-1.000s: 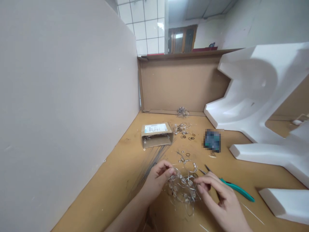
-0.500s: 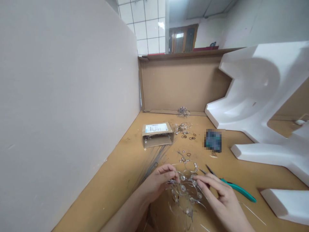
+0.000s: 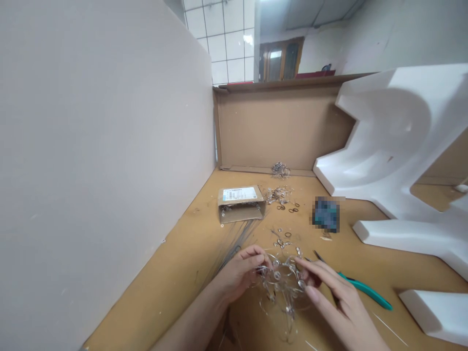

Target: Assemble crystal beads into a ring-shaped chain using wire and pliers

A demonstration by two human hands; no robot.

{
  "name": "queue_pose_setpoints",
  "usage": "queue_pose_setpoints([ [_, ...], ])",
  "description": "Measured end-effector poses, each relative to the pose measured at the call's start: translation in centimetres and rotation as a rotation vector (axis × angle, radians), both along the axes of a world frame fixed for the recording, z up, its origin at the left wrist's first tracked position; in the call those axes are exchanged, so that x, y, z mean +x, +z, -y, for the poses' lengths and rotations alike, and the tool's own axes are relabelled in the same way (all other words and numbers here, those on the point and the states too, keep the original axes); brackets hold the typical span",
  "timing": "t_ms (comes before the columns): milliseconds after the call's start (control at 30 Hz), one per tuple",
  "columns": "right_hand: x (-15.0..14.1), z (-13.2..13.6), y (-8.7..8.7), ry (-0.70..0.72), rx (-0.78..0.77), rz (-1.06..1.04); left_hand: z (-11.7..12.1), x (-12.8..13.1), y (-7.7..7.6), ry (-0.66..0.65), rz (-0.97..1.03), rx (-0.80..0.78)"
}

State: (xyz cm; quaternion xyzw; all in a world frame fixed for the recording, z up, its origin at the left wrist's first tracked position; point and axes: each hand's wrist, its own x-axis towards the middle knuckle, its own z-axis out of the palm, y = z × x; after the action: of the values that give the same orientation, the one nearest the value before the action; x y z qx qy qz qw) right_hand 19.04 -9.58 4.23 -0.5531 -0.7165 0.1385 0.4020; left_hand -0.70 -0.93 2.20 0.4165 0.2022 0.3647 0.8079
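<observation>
A loose tangle of thin silvery wire loops with clear round beads hangs between my hands above the tabletop. My left hand is closed on its left side, thumb and fingers pinching the wire. At the right side is my right hand, its index finger stretched along the upper loops and its thumb apart below. The fingertips reach the beads, but the exact contact is unclear. Pliers with green handles lie beside my right hand, their jaws partly hidden behind it.
A small open cardboard box with a white label stands ahead, beside a pile of wire pieces and several dark rings. Long grey wires lie left of centre. White foam blocks border the right; a pale panel rises left.
My right thumb has parted from the index finger, which was pinching the tangle's right side. The loops have shifted and hang differently. My left hand keeps its pinch.
</observation>
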Motion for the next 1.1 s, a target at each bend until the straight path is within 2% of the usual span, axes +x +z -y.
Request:
queue_pose_setpoints([
  [200,0.0,-0.1,-0.1,0.012,0.062,0.136,0.2,-0.1,0.4,0.05,-0.046,0.068],
  [367,0.1,0.0,0.0,0.003,0.103,0.175,0.1,-0.3,-0.1,0.074,-0.082,0.163],
  [600,-0.1,0.3,0.0,-0.062,0.23,0.207,0.3,-0.3,0.0,0.058,-0.079,0.188],
  [833,-1.0,0.0,0.0,0.002,0.308,0.227,0.9,0.0,0.1,0.023,-0.139,0.206],
  [967,-0.9,-0.2,0.1,0.04,0.287,0.148,0.9,0.1,0.2,0.033,-0.169,0.237],
  [1100,-0.9,0.0,0.0,0.004,0.186,0.009,0.9,0.1,0.1,0.052,-0.233,0.288],
])
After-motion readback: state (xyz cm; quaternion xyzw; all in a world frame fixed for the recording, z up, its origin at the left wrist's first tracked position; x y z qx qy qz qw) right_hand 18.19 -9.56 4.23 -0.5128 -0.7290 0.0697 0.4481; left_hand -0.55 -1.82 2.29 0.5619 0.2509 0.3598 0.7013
